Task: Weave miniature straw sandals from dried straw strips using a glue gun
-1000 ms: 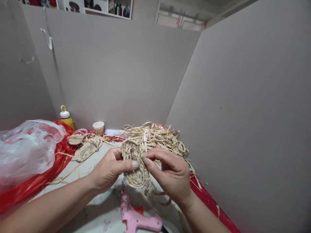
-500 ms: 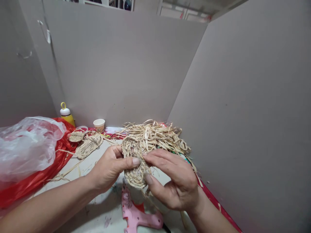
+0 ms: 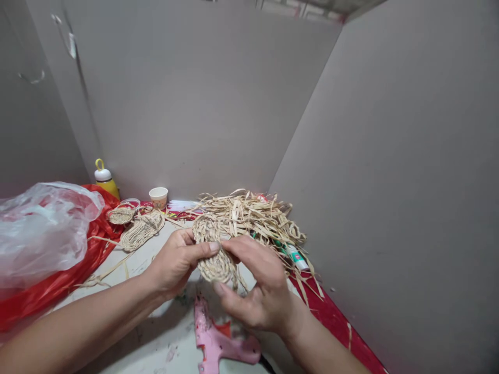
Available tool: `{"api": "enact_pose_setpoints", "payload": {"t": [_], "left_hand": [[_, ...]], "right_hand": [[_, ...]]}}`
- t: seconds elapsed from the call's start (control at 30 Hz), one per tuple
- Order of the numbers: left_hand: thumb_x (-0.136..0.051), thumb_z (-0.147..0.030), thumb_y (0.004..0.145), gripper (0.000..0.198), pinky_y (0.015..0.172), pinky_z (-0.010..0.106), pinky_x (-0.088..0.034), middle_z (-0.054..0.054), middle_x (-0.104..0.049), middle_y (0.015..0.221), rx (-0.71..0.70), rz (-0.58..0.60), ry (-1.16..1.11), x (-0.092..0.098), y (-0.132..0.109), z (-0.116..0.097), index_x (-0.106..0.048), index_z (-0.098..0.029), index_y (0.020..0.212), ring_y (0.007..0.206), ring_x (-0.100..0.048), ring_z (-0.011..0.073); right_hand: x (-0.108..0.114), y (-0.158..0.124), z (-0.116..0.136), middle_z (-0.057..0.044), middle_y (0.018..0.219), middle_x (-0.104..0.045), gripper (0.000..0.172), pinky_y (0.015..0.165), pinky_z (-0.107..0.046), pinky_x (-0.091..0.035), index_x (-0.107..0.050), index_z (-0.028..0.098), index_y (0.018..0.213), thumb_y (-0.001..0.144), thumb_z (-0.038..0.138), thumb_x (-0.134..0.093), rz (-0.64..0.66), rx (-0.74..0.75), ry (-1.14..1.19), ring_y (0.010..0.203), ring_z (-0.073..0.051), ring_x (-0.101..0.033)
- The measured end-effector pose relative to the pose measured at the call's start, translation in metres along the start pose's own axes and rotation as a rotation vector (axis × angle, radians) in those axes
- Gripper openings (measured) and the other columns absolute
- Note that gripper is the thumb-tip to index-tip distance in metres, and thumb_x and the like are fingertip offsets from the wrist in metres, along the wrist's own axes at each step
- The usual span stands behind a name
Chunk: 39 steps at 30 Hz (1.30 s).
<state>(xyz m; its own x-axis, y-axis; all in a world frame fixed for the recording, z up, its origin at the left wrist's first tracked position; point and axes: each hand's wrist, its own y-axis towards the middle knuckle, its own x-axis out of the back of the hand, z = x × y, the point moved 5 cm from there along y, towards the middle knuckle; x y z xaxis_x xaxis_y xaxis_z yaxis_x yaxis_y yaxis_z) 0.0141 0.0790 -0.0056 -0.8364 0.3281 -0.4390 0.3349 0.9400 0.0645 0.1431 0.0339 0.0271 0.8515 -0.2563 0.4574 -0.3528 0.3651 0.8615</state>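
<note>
Head view: the left hand (image 3: pixel 175 262) is clamped on the woven piece (image 3: pixel 215 267), above the table (image 3: pixel 156 330) and beyond the near glue gun (image 3: pixel 218 345). The right hand (image 3: pixel 261 285) is at the piece's right edge; whether it grips cannot be told.

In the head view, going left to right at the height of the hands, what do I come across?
Clear plastic → red plastic → woven piece on the table → left hand → held woven piece → right hand → tube → grey wall.
</note>
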Motion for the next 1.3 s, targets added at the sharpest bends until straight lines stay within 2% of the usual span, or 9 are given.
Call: {"api": "enact_pose_setpoints", "payload": {"t": [0.2, 0.5, 0.63, 0.77, 0.87, 0.97, 1.1, 1.2, 1.3], "left_hand": [[-0.079, -0.016, 0.067, 0.009, 0.064, 0.023, -0.042, -0.003, -0.064, 0.061, -0.107, -0.071, -0.051, 0.004, 0.003, -0.009, -0.070, -0.015, 0.069, 0.062, -0.057, 0.0107], [-0.079, -0.016, 0.066, 0.024, 0.069, 0.027, -0.044, -0.008, -0.045, 0.045, -0.027, 0.107, -0.149, -0.010, -0.007, -0.018, -0.059, -0.017, 0.053, 0.050, -0.043, 0.0087], [-0.075, -0.022, 0.072, 0.008, 0.079, 0.031, -0.043, -0.003, -0.057, 0.055, -0.015, 0.266, -0.058, -0.012, -0.007, -0.019, -0.070, -0.017, 0.076, 0.062, -0.054, 0.0130], [-0.076, -0.028, 0.071, 0.030, 0.080, 0.032, -0.044, 0.006, -0.068, 0.083, 0.004, 0.364, 0.017, -0.012, -0.009, -0.020, -0.069, -0.015, 0.098, 0.080, -0.061, 0.0179], [-0.077, -0.035, 0.069, 0.037, 0.074, 0.032, -0.048, 0.009, -0.068, 0.090, 0.000, 0.228, 0.049, -0.003, -0.008, -0.029, -0.067, -0.015, 0.099, 0.081, -0.062, 0.0194], [-0.069, -0.050, 0.074, 0.045, 0.069, 0.034, -0.051, 0.012, -0.069, 0.096, -0.061, -0.066, 0.065, 0.018, -0.003, -0.048, -0.064, -0.016, 0.103, 0.077, -0.064, 0.0207], [-0.063, -0.047, 0.077, 0.032, 0.056, 0.025, -0.049, 0.010, -0.070, 0.087, -0.393, -0.488, 0.105, 0.060, 0.006, -0.083, -0.061, -0.015, 0.074, 0.064, -0.061, 0.0143], [-0.066, -0.035, 0.075, 0.024, 0.048, 0.020, -0.043, 0.004, -0.064, 0.072, -0.497, -0.620, 0.187, 0.084, 0.016, -0.096, -0.058, -0.015, 0.064, 0.054, -0.055, 0.0101], [-0.073, -0.020, 0.065, 0.025, 0.055, 0.020, -0.048, 0.004, -0.065, 0.088, -0.527, -0.668, 0.233, 0.099, 0.021, -0.103, -0.063, -0.017, 0.088, 0.064, -0.060, 0.0106]], "right_hand": [[-0.015, -0.004, -0.003, -0.015, 0.106, -0.067, 0.052, 0.080, -0.044, -0.057, -0.048, 0.015, 0.124, 0.078, 0.029, -0.068, 0.071, -0.081, -0.181, 0.098, -0.028, -0.064], [-0.009, -0.006, 0.001, -0.015, 0.112, -0.064, 0.057, 0.087, -0.044, -0.056, -0.045, 0.016, 0.130, 0.075, 0.019, -0.062, -0.016, -0.062, -0.207, 0.104, -0.029, -0.063], [-0.003, -0.004, 0.003, -0.014, 0.116, -0.063, 0.065, 0.088, -0.043, -0.055, -0.041, 0.016, 0.135, 0.073, 0.014, -0.061, -0.006, -0.016, -0.161, 0.105, -0.028, -0.062], [0.001, -0.002, -0.001, -0.013, 0.111, -0.064, 0.062, 0.085, -0.042, -0.056, -0.043, 0.017, 0.132, 0.073, 0.013, -0.060, -0.015, -0.011, -0.145, 0.101, -0.027, -0.063], [0.008, 0.000, -0.013, -0.012, 0.107, -0.065, 0.055, 0.080, -0.041, -0.057, -0.047, 0.018, 0.127, 0.074, 0.016, -0.061, -0.009, -0.081, -0.170, 0.096, -0.026, -0.064], [0.019, 0.003, -0.028, -0.011, 0.104, -0.065, 0.052, 0.070, -0.036, -0.057, -0.051, 0.018, 0.123, 0.073, 0.018, -0.063, 0.026, -0.174, -0.166, 0.088, -0.024, -0.064], [0.034, 0.008, -0.036, -0.009, 0.109, -0.063, 0.051, 0.063, -0.029, -0.056, -0.054, 0.020, 0.121, 0.071, 0.015, -0.062, 0.154, -0.246, -0.042, 0.086, -0.021, -0.063], [0.040, 0.010, -0.032, -0.008, 0.111, -0.063, 0.054, 0.063, -0.028, -0.057, -0.055, 0.023, 0.122, 0.069, 0.012, -0.060, 0.296, -0.245, 0.067, 0.089, -0.020, -0.063], [0.042, 0.010, -0.025, -0.007, 0.109, -0.064, 0.059, 0.064, -0.027, -0.057, -0.055, 0.024, 0.123, 0.066, 0.008, -0.056, 0.416, -0.232, 0.139, 0.089, -0.020, -0.063]]}}
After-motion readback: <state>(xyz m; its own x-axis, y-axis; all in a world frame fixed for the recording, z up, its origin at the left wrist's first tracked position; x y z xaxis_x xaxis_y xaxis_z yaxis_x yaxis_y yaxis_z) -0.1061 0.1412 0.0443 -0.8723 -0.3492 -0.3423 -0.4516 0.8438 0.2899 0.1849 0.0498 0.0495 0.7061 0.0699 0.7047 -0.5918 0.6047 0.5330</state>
